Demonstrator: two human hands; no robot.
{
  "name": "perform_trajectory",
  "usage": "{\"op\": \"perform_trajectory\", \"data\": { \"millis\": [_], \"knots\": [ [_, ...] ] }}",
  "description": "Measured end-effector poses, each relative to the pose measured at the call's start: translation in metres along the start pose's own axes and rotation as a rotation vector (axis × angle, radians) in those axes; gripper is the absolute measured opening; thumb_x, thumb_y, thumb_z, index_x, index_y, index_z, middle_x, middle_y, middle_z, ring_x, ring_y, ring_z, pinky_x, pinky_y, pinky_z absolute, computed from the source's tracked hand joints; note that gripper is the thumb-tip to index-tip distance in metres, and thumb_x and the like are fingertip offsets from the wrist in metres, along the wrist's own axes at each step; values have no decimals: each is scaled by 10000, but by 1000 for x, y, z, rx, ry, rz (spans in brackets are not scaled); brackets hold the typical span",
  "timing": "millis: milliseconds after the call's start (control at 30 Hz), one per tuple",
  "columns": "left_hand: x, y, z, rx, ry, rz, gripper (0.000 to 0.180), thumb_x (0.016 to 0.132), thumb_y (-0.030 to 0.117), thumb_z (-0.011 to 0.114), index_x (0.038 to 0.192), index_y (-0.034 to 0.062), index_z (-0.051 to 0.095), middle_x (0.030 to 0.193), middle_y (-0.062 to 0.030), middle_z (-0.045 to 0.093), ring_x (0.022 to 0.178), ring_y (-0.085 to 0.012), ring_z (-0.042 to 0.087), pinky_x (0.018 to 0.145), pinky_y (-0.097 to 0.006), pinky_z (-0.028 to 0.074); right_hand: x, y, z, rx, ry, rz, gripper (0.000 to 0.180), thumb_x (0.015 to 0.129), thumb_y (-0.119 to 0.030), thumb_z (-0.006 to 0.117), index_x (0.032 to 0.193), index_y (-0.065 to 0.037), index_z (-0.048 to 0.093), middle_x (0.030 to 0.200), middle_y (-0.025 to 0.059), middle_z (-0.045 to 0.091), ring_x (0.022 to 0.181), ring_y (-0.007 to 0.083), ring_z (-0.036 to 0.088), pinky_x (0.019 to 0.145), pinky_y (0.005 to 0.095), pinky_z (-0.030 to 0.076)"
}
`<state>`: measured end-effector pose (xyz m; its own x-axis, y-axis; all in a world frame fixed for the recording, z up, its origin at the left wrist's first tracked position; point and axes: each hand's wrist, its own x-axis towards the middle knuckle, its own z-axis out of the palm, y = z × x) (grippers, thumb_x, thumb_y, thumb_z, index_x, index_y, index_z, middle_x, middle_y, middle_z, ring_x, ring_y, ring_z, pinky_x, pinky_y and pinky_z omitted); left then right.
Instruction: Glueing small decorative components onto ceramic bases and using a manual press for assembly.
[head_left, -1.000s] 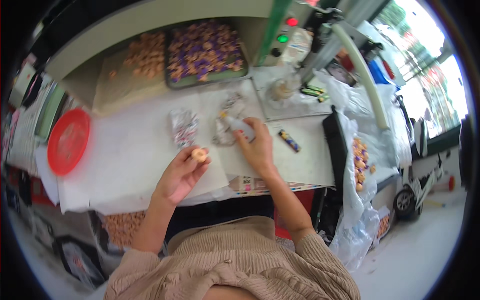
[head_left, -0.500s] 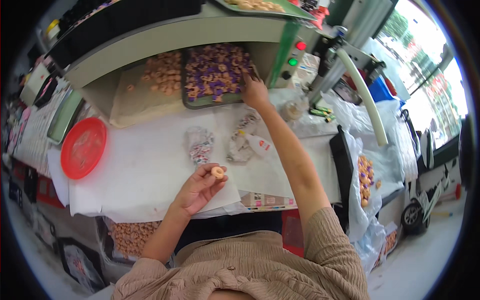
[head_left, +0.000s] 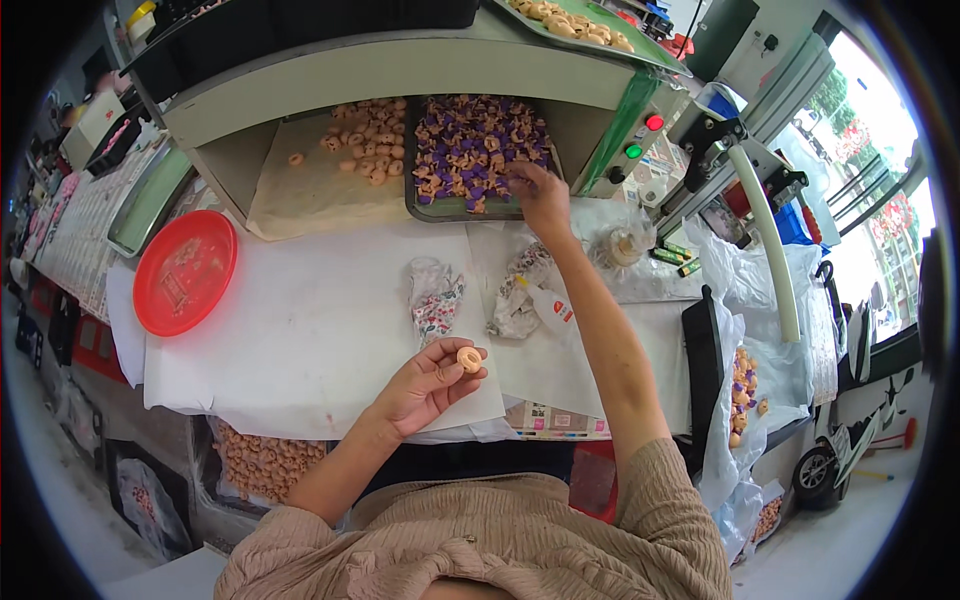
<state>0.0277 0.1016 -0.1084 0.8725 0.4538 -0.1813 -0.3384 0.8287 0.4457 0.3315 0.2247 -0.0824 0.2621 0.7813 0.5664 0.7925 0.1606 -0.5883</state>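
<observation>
Near the table's front edge, my left hand (head_left: 420, 392) pinches a small round peach-coloured piece (head_left: 469, 360) between thumb and fingers, its open hole facing up. My right arm reaches forward to a dark tray (head_left: 470, 214) full of small peach and purple pieces (head_left: 470, 150). Over the tray's right side, my right hand (head_left: 542, 198) has its fingers curled together among the pieces. Whatever those fingertips may hold is too small to make out.
Loose round peach pieces (head_left: 376, 150) lie left of the tray under a shelf (head_left: 400, 75). On the white-covered table are a red dish (head_left: 188, 272), a patterned cloth bundle (head_left: 435, 305) and a white glue bottle (head_left: 548, 303). A black bin (head_left: 704, 350) stands right.
My right hand has drawn slightly back from the tray's right edge, its fingers now curled. The left hand still holds the round piece. The whole view has shifted.
</observation>
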Motion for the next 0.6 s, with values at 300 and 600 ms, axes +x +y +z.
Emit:
{"op": "perform_trajectory", "data": {
  "millis": [300, 600],
  "knots": [
    [13, 0, 7, -71, -18, 12, 348, 911, 46, 582, 1247, 71, 496, 1229, -118, 554, 1031, -201, 625, 897, -282, 544, -89, -98, -69, 675, -239, 398, 325, 906, -48, 581, 1227, -51, 532, 1072, 61, 668, 861, 104, 631, 620, 221, 493],
    [37, -37, 33, -79, -101, -20, 393, 918, 120, 596, 1283, 68, 459, 1217, -133, 537, 1034, -219, 597, 873, -290, 551, -190, -86, -116, 1017, -234, 471, 212, 909, -100, 616, 1097, -2, 612, 1121, 95, 592, 886, 151, 641, 683, 252, 519]
  ]
}}
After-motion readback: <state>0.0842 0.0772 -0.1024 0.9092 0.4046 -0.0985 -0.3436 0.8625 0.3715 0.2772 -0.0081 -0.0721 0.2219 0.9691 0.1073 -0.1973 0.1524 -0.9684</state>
